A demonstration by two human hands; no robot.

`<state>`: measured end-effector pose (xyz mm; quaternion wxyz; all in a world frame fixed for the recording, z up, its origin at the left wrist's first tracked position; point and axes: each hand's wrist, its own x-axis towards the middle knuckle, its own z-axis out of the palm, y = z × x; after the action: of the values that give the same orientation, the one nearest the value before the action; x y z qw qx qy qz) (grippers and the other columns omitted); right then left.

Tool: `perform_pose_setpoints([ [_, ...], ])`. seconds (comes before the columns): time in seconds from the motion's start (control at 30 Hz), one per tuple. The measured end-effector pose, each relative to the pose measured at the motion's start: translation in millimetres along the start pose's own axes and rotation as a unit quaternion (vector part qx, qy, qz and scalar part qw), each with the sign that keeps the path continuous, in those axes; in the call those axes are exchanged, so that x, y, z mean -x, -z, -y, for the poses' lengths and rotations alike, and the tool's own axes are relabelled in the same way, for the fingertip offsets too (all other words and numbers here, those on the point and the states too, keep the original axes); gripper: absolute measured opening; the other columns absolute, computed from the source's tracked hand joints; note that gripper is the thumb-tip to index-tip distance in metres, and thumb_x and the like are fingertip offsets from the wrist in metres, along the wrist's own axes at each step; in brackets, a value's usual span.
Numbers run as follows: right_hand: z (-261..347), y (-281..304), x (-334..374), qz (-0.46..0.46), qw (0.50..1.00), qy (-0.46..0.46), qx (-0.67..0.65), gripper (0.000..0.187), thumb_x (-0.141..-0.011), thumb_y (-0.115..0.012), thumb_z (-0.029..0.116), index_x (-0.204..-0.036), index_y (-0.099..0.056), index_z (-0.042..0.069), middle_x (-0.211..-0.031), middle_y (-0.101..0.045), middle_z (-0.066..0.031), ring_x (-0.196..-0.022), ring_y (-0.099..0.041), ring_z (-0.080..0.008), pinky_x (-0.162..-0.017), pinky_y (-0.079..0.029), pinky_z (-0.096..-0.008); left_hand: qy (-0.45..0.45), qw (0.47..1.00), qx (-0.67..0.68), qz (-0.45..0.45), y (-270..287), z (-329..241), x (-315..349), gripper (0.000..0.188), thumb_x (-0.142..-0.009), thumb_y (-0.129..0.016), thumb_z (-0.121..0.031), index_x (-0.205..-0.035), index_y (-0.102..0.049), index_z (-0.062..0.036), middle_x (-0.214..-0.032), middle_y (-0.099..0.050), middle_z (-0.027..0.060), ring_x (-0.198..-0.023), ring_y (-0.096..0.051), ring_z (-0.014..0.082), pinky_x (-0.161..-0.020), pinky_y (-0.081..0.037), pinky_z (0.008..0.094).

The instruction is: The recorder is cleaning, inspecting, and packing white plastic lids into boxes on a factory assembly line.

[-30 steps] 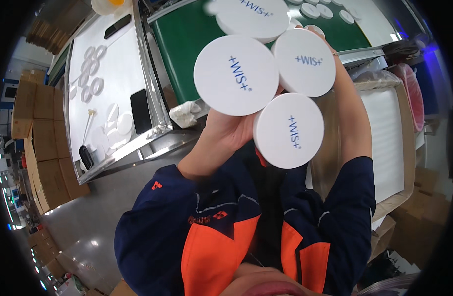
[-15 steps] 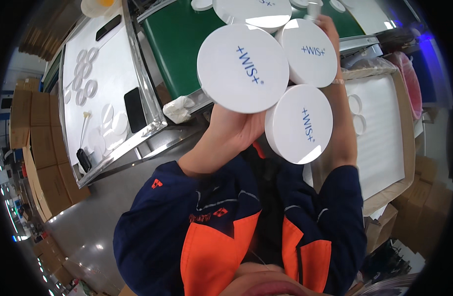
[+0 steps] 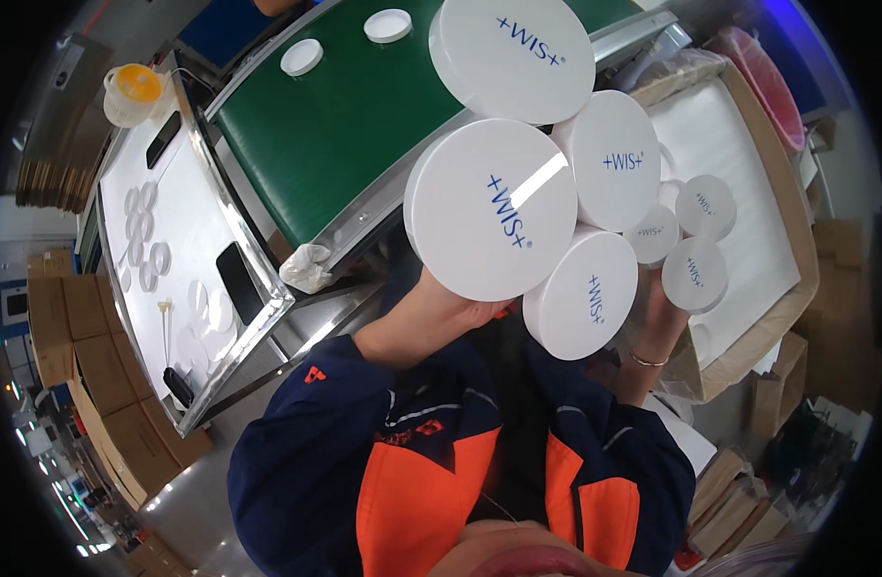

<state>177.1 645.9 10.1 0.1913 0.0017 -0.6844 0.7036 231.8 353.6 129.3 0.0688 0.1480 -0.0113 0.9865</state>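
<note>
My left hand (image 3: 450, 306) is closed under a cluster of several white round lids with blue print, held up close to me. A big lid (image 3: 460, 221) hides most of its fingers; another lid (image 3: 494, 82) is above, and two more, an upper lid (image 3: 614, 192) and a lower lid (image 3: 568, 313), are on the right. My right hand (image 3: 664, 306) is at the near left edge of a lined carton (image 3: 748, 240), closed on three smaller-looking white lids (image 3: 705, 205). Those lids fan out over the carton's white liner and cover its fingers.
Ahead lies a green conveyor belt (image 3: 316, 144) carrying two white lids (image 3: 388, 26). On the left, a metal-edged white table (image 3: 200, 202) holds white rings (image 3: 141, 226), clear discs (image 3: 210, 308) and a black phone (image 3: 241, 284). Beyond the carton is a pink bin (image 3: 763, 87); brown cartons (image 3: 95, 356) stand far left.
My right hand has come back from the belt to the carton, with three lids now showing in it. The left hand's cluster has come slightly lower, and the view has shifted.
</note>
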Motion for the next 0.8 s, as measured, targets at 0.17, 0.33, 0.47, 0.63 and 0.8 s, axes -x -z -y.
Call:
perform_pose_setpoints([
  [0.17,0.0,2.9,14.4,-0.004,0.999,-0.042,0.007,0.044,-0.087,-0.065,0.010,-0.127,-0.052,0.000,-0.123,-0.060,-0.0134,-0.112,-0.057,-0.0242,-0.095,-0.046,-0.0354,0.039,0.999,0.007,-0.014,6.1,8.0,2.7,0.046,-0.098,-0.050,-0.026,-0.138,-0.040,-0.0064,-0.132,-0.052,0.0131,-0.119,-0.055,0.0273,-0.102,-0.048,0.0443],
  [0.33,2.2,-1.4,19.6,-0.008,0.989,-0.101,-0.108,0.045,-0.090,-0.062,0.017,-0.130,-0.049,0.001,-0.127,-0.056,-0.0129,-0.117,-0.052,-0.0249,-0.100,-0.042,-0.0395,0.014,0.991,0.133,-0.020,15.8,17.0,0.8,0.052,-0.097,-0.052,-0.024,-0.139,-0.035,0.0005,-0.133,-0.048,0.0233,-0.123,-0.050,0.0365,-0.106,-0.041,0.0512],
  [0.47,5.0,-2.1,26.5,0.013,0.976,-0.119,-0.181,0.047,-0.091,-0.061,0.020,-0.133,-0.045,0.004,-0.133,-0.051,-0.0112,-0.124,-0.047,-0.0244,-0.106,-0.037,-0.0427,0.056,0.981,0.182,-0.037,15.1,15.4,-0.8,0.046,-0.097,-0.050,-0.018,-0.137,-0.038,0.0027,-0.133,-0.048,0.0235,-0.123,-0.050,0.0362,-0.104,-0.043,0.0538],
  [0.63,11.5,-7.5,31.3,0.018,0.959,-0.130,-0.251,0.050,-0.093,-0.060,0.023,-0.136,-0.042,0.007,-0.139,-0.045,-0.0096,-0.131,-0.041,-0.0238,-0.111,-0.032,-0.0460,0.046,0.992,0.107,-0.054,4.9,17.3,-3.1,0.040,-0.096,-0.053,-0.020,-0.129,-0.045,0.0015,-0.124,-0.056,0.0184,-0.114,-0.058,0.0294,-0.098,-0.050,0.0443],
  [0.8,41.2,-10.5,27.7,-0.001,0.850,-0.167,-0.500,0.041,-0.094,-0.057,0.022,-0.130,-0.048,0.006,-0.136,-0.049,-0.0114,-0.130,-0.042,-0.0254,-0.110,-0.033,-0.0471,-0.059,0.959,-0.226,-0.161,0.0,18.8,-2.2,0.038,-0.094,-0.056,-0.016,-0.126,-0.048,0.0025,-0.122,-0.056,0.0199,-0.113,-0.059,0.0296,-0.099,-0.049,0.0442],
])
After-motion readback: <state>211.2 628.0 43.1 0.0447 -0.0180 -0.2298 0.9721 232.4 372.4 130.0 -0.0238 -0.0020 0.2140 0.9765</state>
